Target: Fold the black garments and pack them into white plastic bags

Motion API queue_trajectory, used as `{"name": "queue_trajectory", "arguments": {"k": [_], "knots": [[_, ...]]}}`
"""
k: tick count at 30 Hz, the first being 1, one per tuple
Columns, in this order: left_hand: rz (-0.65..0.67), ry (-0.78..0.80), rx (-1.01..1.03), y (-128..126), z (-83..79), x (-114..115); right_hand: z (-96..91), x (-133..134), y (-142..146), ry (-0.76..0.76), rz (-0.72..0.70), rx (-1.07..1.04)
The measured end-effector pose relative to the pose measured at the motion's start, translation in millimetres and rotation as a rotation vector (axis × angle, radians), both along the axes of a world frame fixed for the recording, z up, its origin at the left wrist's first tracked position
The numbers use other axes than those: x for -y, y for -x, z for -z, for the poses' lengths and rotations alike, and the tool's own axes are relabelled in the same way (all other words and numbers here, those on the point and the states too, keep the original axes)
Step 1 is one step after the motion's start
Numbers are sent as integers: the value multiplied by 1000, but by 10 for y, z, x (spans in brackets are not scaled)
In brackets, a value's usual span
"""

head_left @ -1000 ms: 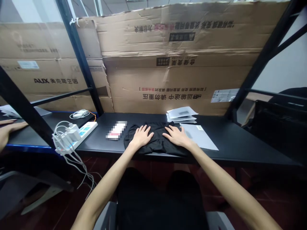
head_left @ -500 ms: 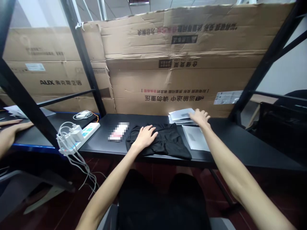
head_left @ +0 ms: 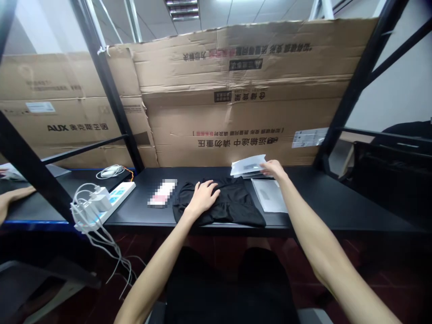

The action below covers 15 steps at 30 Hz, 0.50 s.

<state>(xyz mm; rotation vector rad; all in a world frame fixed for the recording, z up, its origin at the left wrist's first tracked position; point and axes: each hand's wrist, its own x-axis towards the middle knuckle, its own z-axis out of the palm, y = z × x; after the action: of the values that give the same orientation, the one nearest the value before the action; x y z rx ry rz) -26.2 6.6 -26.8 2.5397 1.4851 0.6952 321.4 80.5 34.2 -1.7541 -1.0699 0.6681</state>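
- Head view, only view available.
- Left hand (head_left: 204,197): open, palm down, fingers spread and lying flat on the black garment (head_left: 236,204). It presses rather than grips, with no cloth pinched between the fingers.
- Right hand (head_left: 274,169): arm stretched forward, fingers closed on the right edge of a clear bag (head_left: 248,164). The thumb side is hidden, so the exact pinch cannot be made out.
- Clear bag: near the back of the counter (head_left: 337,202), just in front of the cardboard wall (head_left: 236,112). Its left end is tilted slightly up. Whether more bags lie under it cannot be told.
- Black garment: spread flat at the middle of the counter, its near hem right at the front edge.
- A second flat bag (head_left: 270,195) lies just right of the garment, touching or nearly touching its right side.
- Left of the garment, apart from it: a small pink-white item (head_left: 163,193), blurred.
- Further left: a white power strip (head_left: 114,195) with plugs and cables hanging over the front edge.
- Edges: a black rack post (head_left: 111,99) stands behind on the left and another post (head_left: 357,85) on the right.
- Open room: bare counter to the right of the flat bag.
- Far left: another person's hand (head_left: 13,196) rests on the neighbouring counter, well apart.
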Motion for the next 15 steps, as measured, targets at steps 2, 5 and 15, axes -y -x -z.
{"name": "queue_trajectory", "arguments": {"k": [2, 5, 15], "knots": [[2, -15, 24, -14, -22, 9, -17, 61, 25, -32, -91, -118], [14, -53, 76, -45, -86, 32, -50, 170, 91, -100, -213, -258], [67, -339, 291, -152, -288, 267, 135, 766, 616, -262, -508, -630]]}}
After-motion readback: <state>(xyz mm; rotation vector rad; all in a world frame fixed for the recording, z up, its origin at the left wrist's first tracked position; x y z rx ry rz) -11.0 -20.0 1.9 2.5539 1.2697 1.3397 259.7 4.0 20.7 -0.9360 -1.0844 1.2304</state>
